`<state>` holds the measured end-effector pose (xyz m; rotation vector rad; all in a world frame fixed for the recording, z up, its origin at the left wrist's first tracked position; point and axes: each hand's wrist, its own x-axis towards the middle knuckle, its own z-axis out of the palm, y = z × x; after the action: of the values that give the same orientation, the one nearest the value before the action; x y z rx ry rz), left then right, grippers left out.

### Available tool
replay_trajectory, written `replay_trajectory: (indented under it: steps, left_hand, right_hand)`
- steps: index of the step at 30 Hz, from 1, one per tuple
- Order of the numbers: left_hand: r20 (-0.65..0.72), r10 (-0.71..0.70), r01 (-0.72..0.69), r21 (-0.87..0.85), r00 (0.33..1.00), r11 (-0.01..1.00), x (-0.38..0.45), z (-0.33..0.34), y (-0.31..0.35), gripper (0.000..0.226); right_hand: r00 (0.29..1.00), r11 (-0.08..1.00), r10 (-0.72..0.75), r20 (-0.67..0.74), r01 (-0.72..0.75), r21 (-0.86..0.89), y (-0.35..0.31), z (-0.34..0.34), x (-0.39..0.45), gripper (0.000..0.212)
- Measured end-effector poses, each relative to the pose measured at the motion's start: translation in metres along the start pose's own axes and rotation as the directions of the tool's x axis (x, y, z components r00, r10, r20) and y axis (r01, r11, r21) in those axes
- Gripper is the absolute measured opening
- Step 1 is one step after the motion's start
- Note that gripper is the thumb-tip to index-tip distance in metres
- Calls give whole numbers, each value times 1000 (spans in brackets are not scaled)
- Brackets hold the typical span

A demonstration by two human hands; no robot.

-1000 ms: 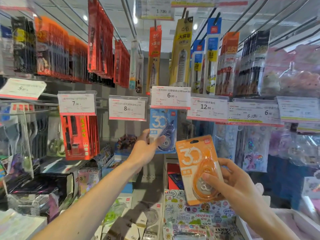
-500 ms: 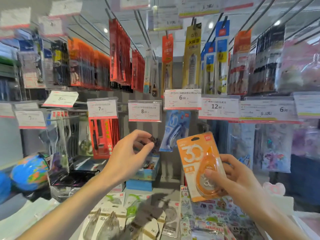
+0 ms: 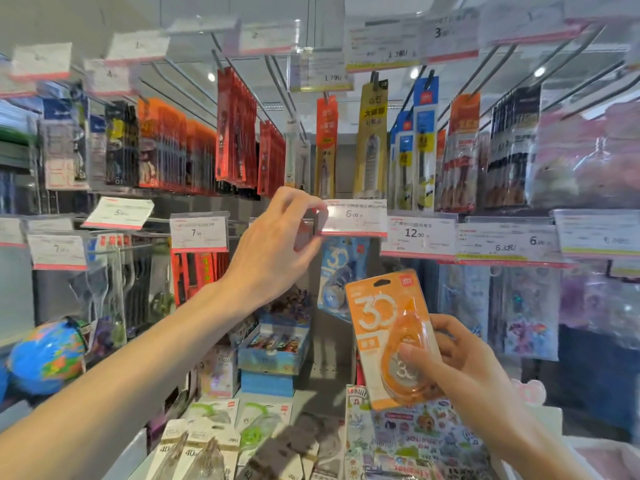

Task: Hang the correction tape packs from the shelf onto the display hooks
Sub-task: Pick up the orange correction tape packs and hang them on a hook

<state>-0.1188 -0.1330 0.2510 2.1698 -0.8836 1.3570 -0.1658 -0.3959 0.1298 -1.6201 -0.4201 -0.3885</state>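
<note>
Pinching the clear plastic price tag marked 6.00 point(image 3: 353, 218) at its left edge, the left hand point(image 3: 273, 251) is seen at the hook's front, while the orange carded correction tape pack point(image 3: 391, 336) is gripped low by the right hand point(image 3: 464, 368), below the hook (a blue pack point(image 3: 341, 271) already hangs there). The tag is best lifted clear and the pack's top slot threaded level.
</note>
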Motion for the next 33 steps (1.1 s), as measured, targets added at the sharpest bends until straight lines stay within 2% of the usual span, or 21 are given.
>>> replay_trajectory:
  steps: [3,9,13,28,33]
  left_hand:
    - [-45,6,-7,-27,999,1000,1,-4,-1,18]
    - [-47,-115,105,-175,992,979,6,-7,5,17]
    - [-37,-114,105,-180,993,978,5,-9,7,17]
    - [-21,-100,95,-176,995,980,0,-10,3,22]
    - [-15,-103,99,-184,995,978,-5,-7,-1,24]
  right_hand:
    - [1000,1000,-15,-4,15,-12,1,3,1,42]
    - [995,995,-95,-41,94,-23,1,36,16,35]
    - [987,989,-145,-75,144,-22,-6,54,27,40]
    - [978,985,-172,-121,168,-44,-12,64,45,28]
    - [977,985,-169,-133,163,-53,-9,64,48,39]
